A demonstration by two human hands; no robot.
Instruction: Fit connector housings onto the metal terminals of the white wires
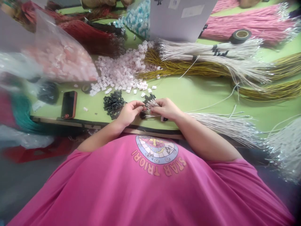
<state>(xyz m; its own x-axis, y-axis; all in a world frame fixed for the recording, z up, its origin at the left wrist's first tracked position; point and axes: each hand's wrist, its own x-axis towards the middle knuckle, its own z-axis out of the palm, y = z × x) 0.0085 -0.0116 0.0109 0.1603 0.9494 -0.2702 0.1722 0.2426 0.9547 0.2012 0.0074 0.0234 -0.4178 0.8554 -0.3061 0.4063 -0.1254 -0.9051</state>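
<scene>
Close to the table's front edge, my right hand (166, 108) is closed on a bundle of white wires (211, 124), thumb and fingers around their silvery tips (151, 105). The rest of that bundle trails off to the right along the edge. My left hand (130, 112) meets those tips in a pinch; whatever its fingertips hold is too small to make out. Beside it on the left is a heap of small black connectors (114, 103). More black connectors (149, 98) show just behind the wire tips, between the hands.
Behind the hands spreads a pile of small white connectors (122, 69). Bundles of yellow wires (207, 69) and pink wires (235, 26) lie at the right, with a roll of black tape (241, 36). A phone (69, 104) and a plastic bag (63, 53) are at left.
</scene>
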